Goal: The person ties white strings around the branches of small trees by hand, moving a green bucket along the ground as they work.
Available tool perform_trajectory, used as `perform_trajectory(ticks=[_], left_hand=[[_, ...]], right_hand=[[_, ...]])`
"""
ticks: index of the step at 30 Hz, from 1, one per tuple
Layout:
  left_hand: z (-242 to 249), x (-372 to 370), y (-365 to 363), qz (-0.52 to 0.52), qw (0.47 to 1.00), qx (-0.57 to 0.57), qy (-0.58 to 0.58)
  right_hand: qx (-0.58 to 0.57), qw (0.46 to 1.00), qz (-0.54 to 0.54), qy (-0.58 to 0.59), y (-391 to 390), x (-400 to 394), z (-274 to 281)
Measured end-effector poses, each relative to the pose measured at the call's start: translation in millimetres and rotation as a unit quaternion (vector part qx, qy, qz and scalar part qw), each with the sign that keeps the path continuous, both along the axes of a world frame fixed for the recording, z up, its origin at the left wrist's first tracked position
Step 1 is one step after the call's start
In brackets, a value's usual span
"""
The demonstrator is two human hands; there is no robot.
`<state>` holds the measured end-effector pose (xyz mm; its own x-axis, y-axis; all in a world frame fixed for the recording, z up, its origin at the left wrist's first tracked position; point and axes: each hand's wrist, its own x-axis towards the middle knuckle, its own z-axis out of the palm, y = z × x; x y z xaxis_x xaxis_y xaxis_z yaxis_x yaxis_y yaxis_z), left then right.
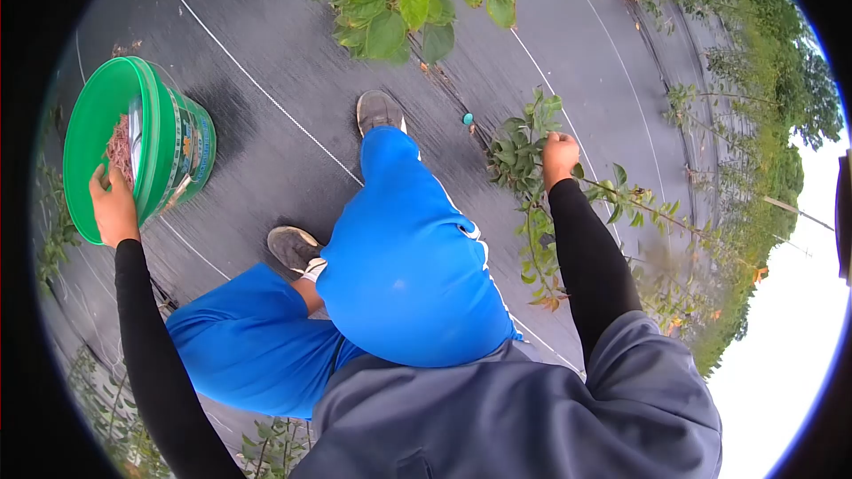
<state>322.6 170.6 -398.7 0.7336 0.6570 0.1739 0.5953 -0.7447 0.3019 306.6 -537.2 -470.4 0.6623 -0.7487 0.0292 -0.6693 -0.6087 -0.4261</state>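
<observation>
My left hand [114,206] is over the near side of a green bucket [157,137], its fingers apart and reaching into the mouth. Inside the bucket lies a bundle of thin reddish-brown strands [119,144], beside a pale, shiny strip [135,137]. To the right, my right hand [559,160] is closed at the edge of a leafy young tree [515,153]. Its curled fingers are against the foliage, and what they grip is too small or hidden to make out. Leafy shoots pass beneath my right forearm.
Black ground cover [266,44] with white lines spreads under my shoes. Another leafy plant [417,0] rises at the top, in front of my feet. A small teal disc [468,119] sits on a dark line along the row. More planted rows run along the right.
</observation>
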Motion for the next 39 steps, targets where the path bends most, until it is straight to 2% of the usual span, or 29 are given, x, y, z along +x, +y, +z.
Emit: perform_trajectory(ticks=[1, 2, 3, 4, 5, 6, 7, 8, 9, 10, 11, 12, 13, 14, 15, 16, 17, 19, 20, 22, 25, 32, 34, 35, 37, 38, 39], left_hand=[[1, -1, -1, 0.004, 1.000, -0.003, 0.006], [1, -2, -2, 0.008, 1.000, -0.005, 0.010], [1, -1, -1, 0.008, 1.000, -0.005, 0.010], [-1, 0, 1, 0.006, 1.000, -0.010, 0.001], [-4, -2, 3, 0.004, 1.000, -0.015, -0.007], [-7, -2, 6, 0.006, 1.000, -0.016, -0.006], [-10, 0, 10, 0.003, 1.000, -0.015, -0.003], [-8, 0, 10, -0.001, 1.000, -0.014, 0.000], [-7, 1, 10, 0.001, 1.000, -0.014, 0.000], [-5, 0, 8, 0.005, 1.000, -0.014, 0.006], [-3, 0, 4, 0.009, 1.000, -0.014, 0.012], [-1, 1, 0, 0.011, 1.000, -0.013, 0.013], [1, 0, -2, 0.013, 1.000, -0.009, 0.018], [3, 1, -3, 0.015, 1.000, -0.004, 0.022], [5, 1, -4, 0.017, 1.000, -0.003, 0.021], [5, 1, -5, 0.017, 1.000, -0.002, 0.020], [4, 1, -5, 0.018, 1.000, -0.001, 0.019], [-1, 0, 1, 0.016, 1.000, -0.003, 0.016], [0, 0, 1, 0.009, 1.000, -0.004, 0.015], [1, 0, -2, 0.015, 1.000, -0.005, 0.017], [-1, 0, 1, 0.014, 1.000, 0.002, 0.014], [1, 1, -2, 0.030, 0.999, 0.002, 0.026], [2, 0, -3, 0.028, 0.999, 0.000, 0.025], [2, 0, -3, 0.025, 0.999, -0.001, 0.023], [2, 0, -4, 0.024, 0.999, 0.004, 0.023], [2, 0, -4, 0.024, 0.999, 0.011, 0.022], [1, 0, -3, 0.024, 0.999, 0.010, 0.022]], right_hand=[[0.022, 0.997, -0.038, -0.070, 4, 0, 4], [0.101, 0.989, -0.049, -0.099, 6, 0, 5], [0.101, 0.989, -0.049, -0.099, 7, -1, 8], [0.278, 0.939, -0.118, -0.166, 8, -5, 11], [0.443, 0.849, -0.181, -0.225, 18, -8, 23], [0.528, 0.789, -0.184, -0.253, 21, -12, 28], [0.582, 0.754, -0.170, -0.251, 23, -15, 33], [0.608, 0.746, -0.136, -0.235, 23, -16, 36], [0.612, 0.759, -0.093, -0.204, 25, -15, 38], [0.583, 0.798, -0.032, -0.151, 26, -13, 39], [0.499, 0.862, 0.055, -0.074, 23, -8, 36], [0.366, 0.917, 0.159, 0.003, 22, -3, 32], [0.190, 0.941, 0.273, 0.068, 21, 1, 29], [0.027, 0.923, 0.367, 0.112, 24, 7, 27], [-0.056, 0.900, 0.408, 0.144, 26, 10, 25], [-0.115, 0.878, 0.432, 0.173, 28, 11, 24], [-0.115, 0.877, 0.433, 0.172, 29, 13, 24], [-0.222, 0.807, 0.415, 0.357, 31, 21, 24], [-0.222, 0.805, 0.418, 0.357, 32, 24, 26], [-0.199, 0.771, 0.381, 0.469, 33, 28, 32], [-0.198, 0.770, 0.419, 0.440, 33, 24, 42], [-0.154, 0.785, 0.428, 0.420, 27, 21, 36], [-0.152, 0.840, 0.372, 0.366, 28, 20, 37], [-0.153, 0.839, 0.372, 0.366, 25, 21, 33], [-0.085, 0.907, 0.368, 0.188, 15, 17, 18], [-0.086, 0.907, 0.367, 0.189, 18, 17, 23], [0.243, 0.921, 0.256, 0.166, 22, 19, 28]])
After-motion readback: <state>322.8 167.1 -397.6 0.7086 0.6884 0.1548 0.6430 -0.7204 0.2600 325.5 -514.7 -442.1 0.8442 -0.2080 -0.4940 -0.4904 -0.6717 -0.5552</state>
